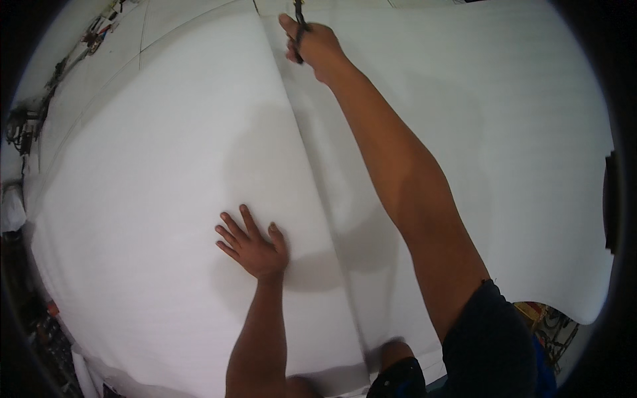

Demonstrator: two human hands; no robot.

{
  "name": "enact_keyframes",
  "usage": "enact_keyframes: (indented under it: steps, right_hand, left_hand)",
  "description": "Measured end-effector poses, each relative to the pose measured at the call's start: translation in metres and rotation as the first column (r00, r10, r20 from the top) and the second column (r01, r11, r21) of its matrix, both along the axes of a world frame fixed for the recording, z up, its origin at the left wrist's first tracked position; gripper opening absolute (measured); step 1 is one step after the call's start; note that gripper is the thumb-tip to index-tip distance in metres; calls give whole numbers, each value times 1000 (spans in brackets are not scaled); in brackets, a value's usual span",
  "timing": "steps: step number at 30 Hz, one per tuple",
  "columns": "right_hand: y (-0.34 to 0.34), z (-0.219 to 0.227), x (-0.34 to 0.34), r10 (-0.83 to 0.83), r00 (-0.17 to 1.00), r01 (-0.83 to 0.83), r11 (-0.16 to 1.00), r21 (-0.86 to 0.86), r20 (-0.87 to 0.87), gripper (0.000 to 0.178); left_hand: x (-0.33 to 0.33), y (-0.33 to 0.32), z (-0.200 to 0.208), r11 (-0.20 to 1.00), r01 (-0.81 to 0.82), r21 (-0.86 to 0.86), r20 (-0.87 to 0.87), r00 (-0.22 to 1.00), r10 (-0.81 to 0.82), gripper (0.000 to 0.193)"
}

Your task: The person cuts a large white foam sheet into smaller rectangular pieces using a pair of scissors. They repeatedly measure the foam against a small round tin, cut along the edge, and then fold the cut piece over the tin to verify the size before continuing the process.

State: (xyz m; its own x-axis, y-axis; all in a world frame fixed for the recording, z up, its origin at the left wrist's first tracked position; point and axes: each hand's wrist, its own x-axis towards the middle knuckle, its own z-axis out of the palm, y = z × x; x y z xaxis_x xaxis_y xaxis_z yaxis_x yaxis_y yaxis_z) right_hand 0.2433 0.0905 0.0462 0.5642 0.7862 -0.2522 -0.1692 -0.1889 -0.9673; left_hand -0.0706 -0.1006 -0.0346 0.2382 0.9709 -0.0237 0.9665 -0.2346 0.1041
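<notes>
One open left hand (255,249) lies flat on the white sheet (152,166) at left and should press evenly; the right hand (317,48), far, grips what look like black scissors (300,30), best guided steadily beside the sheet's edge (318,188).

Left hand (257,251) on sheet (166,152), scissors (300,16) beyond

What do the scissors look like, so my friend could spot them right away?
Follow the long right edge of the left white sheet toward the picture's top. There the right hand grips the scissors, black against all that white.
</notes>
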Motion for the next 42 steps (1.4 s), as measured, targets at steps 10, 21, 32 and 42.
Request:
enact_keyframes:
  steps: [10,21,32,42]
  right_hand:
    - [-462,-35,-101,126,956,-18,927,-375,266,23]
    - [-925,45,-262,-106,941,336,409,-848,321,52]
    - [-1016,-37,-342,-276,942,309,485,-818,192,42]
    - [-1004,-27,-310,376,843,180,477,-860,385,24]
  left_hand:
    - [11,8,-7,982,38,184,-39,999,-32,62]
    - [-96,-87,46,889,404,215,427,780,-458,67]
    - [-428,-293,176,905,356,234,406,810,-423,41]
    - [-413,-358,228,961,244,-134,648,755,-101,56]
